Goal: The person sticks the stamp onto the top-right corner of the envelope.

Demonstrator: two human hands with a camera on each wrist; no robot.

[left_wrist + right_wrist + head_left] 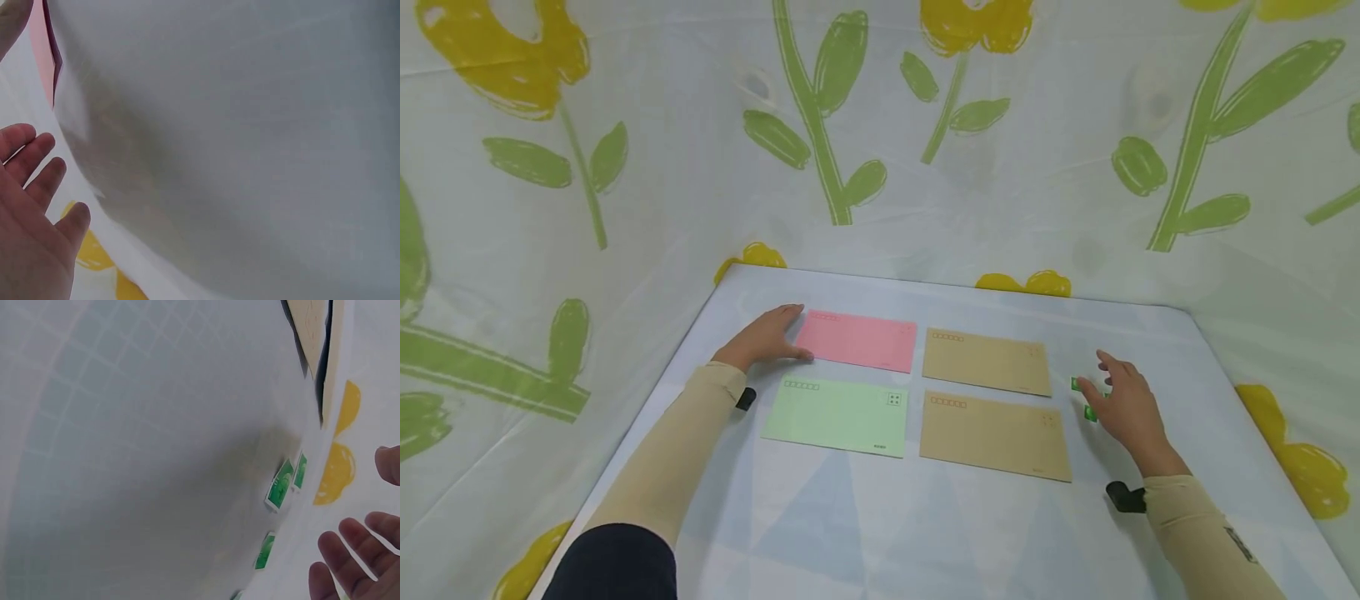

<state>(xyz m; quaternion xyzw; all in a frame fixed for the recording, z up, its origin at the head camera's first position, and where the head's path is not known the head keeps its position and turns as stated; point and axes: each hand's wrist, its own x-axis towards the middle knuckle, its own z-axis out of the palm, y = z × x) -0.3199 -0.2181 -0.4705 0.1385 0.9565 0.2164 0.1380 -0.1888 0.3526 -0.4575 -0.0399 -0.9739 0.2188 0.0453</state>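
Green stamps [1091,413] lie below right hand's [1126,410] parted, empty fingers, toward tabletop's [992,542] right edge; left hand's [766,337] spread, empty.

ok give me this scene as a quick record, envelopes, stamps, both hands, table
pink envelope: far left
green envelope: near left
far brown envelope: right of pink
near brown envelope: right of green
green stamps: several, right of the brown pair
left hand: at pink's left edge, contact unclear
right hand: over green stamps, holding nothing
table: pale, triangle-patterned
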